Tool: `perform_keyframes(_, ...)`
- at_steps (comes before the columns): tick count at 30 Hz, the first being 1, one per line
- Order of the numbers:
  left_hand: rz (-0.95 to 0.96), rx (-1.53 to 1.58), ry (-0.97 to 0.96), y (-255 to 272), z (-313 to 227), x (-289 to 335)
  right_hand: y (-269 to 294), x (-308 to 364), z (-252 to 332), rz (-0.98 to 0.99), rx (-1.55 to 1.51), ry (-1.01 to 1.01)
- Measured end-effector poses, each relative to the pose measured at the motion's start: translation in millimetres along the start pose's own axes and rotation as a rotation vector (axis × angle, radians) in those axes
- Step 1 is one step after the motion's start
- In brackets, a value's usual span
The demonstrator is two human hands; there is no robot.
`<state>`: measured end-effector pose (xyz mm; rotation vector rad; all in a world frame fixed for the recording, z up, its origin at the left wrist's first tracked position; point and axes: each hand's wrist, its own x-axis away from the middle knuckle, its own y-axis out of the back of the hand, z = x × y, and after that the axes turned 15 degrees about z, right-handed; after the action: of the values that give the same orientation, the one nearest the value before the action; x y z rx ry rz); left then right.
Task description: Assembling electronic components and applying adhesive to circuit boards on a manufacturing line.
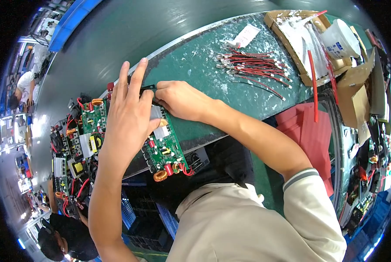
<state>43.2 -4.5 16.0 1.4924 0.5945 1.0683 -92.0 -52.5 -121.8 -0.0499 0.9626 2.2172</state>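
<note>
A green circuit board with coils, capacitors and a pale metal heat sink lies at the front edge of the green bench, in front of me. My left hand rests over it with fingers stretched out and spread, its thumb touching the board beside the heat sink. At the board's far end, my right hand is closed, its fingertips next to a small black part. What those fingers hold is hidden. Red and black wires stick out of the near end.
More boards crowd the left. A bundle of red-black wires and a white tube lie on the bench. Far right are a cardboard tray, white bucket and red sheets. Another person sits at lower left.
</note>
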Motion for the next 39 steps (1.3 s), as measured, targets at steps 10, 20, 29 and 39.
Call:
perform_keyframes(10,0.015,0.037,-0.027,8.0,6.8,-4.6,19.2,-30.4,6.3,0.186,-0.021,-0.461)
perform_keyframes(20,-0.033,0.059,-0.070,2.4,13.0,-3.1,185.7,66.3,-40.6,-0.435,0.529,-0.979)
perform_keyframes(29,-0.387,0.510,-0.051,0.3,7.9,-14.1,201.9,69.4,-78.4,-0.175,0.336,-1.050)
perform_keyframes(39,-0.616,2.013,-0.147,-10.3,-15.0,-21.1,85.0,32.4,76.1,-0.820,-0.823,-0.226)
